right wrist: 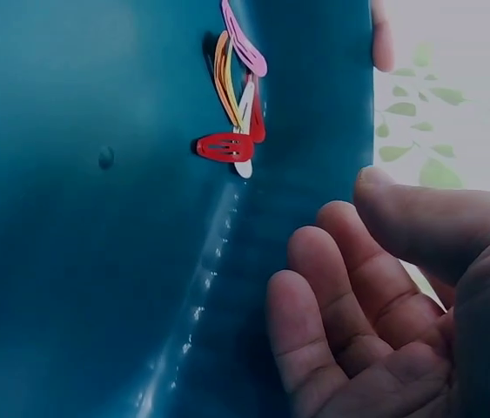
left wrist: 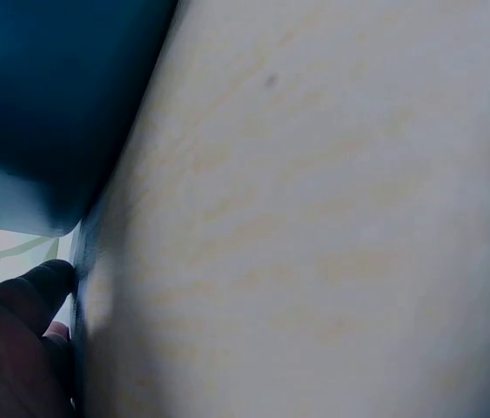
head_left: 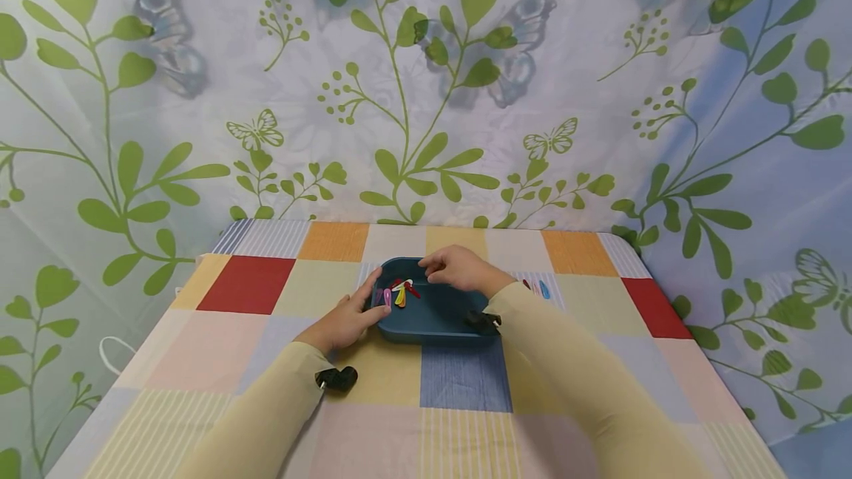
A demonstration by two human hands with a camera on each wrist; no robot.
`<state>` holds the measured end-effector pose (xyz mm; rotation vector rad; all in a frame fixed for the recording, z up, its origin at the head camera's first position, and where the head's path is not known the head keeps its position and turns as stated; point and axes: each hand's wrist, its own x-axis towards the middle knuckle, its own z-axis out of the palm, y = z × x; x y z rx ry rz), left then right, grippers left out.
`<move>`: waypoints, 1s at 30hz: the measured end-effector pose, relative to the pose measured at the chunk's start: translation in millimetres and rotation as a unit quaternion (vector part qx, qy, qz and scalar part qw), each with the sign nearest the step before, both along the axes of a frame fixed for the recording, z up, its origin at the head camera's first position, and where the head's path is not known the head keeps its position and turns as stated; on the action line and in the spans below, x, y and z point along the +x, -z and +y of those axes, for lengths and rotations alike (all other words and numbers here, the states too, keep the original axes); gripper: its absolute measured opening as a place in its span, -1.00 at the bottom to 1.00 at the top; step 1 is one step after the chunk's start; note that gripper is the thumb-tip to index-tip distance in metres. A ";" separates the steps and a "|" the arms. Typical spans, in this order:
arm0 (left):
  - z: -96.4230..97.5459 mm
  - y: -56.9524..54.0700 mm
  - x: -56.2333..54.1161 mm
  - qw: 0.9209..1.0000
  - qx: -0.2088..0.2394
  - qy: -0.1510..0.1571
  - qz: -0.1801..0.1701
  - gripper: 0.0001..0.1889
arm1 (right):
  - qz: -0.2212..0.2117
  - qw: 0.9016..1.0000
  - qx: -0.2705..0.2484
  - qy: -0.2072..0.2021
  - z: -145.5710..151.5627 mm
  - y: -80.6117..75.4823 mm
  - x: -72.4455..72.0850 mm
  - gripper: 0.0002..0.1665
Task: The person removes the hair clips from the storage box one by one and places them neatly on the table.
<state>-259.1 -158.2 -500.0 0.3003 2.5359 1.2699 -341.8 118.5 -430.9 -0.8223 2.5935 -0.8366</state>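
A dark blue tray (head_left: 435,335) stands on the table. Near its left end lies a small pile of hair clips: a pink clip (right wrist: 245,39), a yellow-orange clip (right wrist: 224,83), a white clip (right wrist: 244,165) and a red clip (right wrist: 224,147). My left hand (head_left: 342,320) rests against the tray's left side, fingers and thumb spread; the left wrist view shows its fingers (left wrist: 36,292) beside the tray's outer wall. Over the tray's far side, my right hand (head_left: 459,270) hovers with loosely bent fingers. Its thumb tip is close to the rim, and nothing shows in its grasp.
More hair clips (head_left: 544,289) lie on the cloth right of the tray, partly hidden by the right forearm. A patchwork tablecloth (head_left: 319,420) covers the table. Behind hangs a leaf-and-butterfly curtain (head_left: 413,94). A white cable (head_left: 106,353) loops at the left table edge.
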 end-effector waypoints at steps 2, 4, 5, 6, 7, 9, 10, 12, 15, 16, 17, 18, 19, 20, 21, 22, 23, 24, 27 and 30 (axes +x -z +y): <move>-0.3 0.0 -0.1 1.000 -0.001 0.002 0.001 -0.14 | -0.005 1.000 0.004 -0.002 -3.3 0.7 -0.8 -0.52; -0.3 -0.4 0.0 1.000 -0.001 0.002 0.000 -0.14 | -0.010 1.000 0.012 -0.007 -6.3 2.9 -2.1 -0.52; -0.2 -0.5 0.1 1.000 -0.001 0.001 0.000 -0.14 | -0.012 1.000 0.016 -0.009 -7.6 4.5 -2.9 -0.52; -0.1 -0.7 0.1 1.000 -0.001 0.000 -0.001 -0.15 | -0.010 1.000 0.022 -0.012 -9.0 6.2 -3.9 -0.52; 0.1 -0.9 0.2 1.000 -0.001 0.000 -0.001 -0.15 | -0.008 0.999 0.029 -0.016 -10.2 7.9 -4.7 -0.52; 0.4 -1.0 0.2 1.000 -0.001 0.000 0.000 -0.15 | -0.004 0.999 0.039 -0.023 -12.9 11.3 -6.3 -0.53; 0.4 -1.0 0.2 1.000 0.000 0.000 0.000 -0.15 | -0.002 0.999 0.043 -0.026 -14.3 13.0 -7.1 -0.53; 0.3 -0.6 0.0 1.000 0.001 0.001 0.000 -0.15 | 0.001 0.998 0.049 -0.031 -17.2 15.8 -8.2 -0.53; 0.0 0.2 -0.4 1.000 0.002 0.003 -0.002 -0.15 | -0.003 0.998 0.059 -0.036 -21.6 20.0 -9.4 -0.53; -0.1 0.5 -0.7 1.000 0.002 0.003 -0.002 -0.15 | -0.003 0.997 0.063 -0.038 -23.1 21.1 -9.7 -0.53; -0.1 0.8 -0.9 1.000 0.001 0.003 -0.003 -0.15 | -0.005 0.997 0.067 -0.040 -24.5 22.4 -9.9 -0.52; -0.2 1.0 -1.1 1.000 0.001 0.002 -0.003 -0.15 | -0.006 0.997 0.072 -0.041 -25.7 24.0 -10.2 -0.52; -0.2 1.1 -1.3 1.000 0.001 0.002 -0.003 -0.15 | -0.006 0.996 0.076 -0.043 -26.8 25.9 -10.8 -0.52; -0.3 1.2 -1.5 1.000 0.000 0.003 -0.002 -0.15 | -0.007 0.996 0.082 -0.043 -27.7 27.5 -11.4 -0.52; -0.4 1.3 -1.6 1.000 0.001 0.003 -0.002 -0.15 | -0.008 0.995 0.084 -0.044 -28.5 28.9 -12.0 -0.52; -0.3 1.3 -1.7 1.000 0.001 0.003 -0.001 -0.15 | -0.009 0.995 0.086 -0.043 -28.9 30.3 -12.6 -0.52; -0.2 1.1 -1.5 1.000 0.001 0.004 0.000 -0.15 | -0.011 0.995 0.088 -0.041 -29.1 31.9 -13.4 -0.51; 0.0 0.9 -1.3 1.000 0.001 0.004 0.001 -0.15 | -0.011 0.995 0.090 -0.040 -29.3 33.2 -14.2 -0.51; 0.0 0.6 -0.5 1.000 -0.002 0.008 0.009 -0.15 | -0.015 0.995 0.091 -0.039 -29.9 36.0 -16.4 -0.49; -0.1 0.7 -0.5 1.000 -0.005 0.009 0.009 -0.16 | -0.014 0.994 0.096 -0.042 -30.6 39.0 -18.0 -0.49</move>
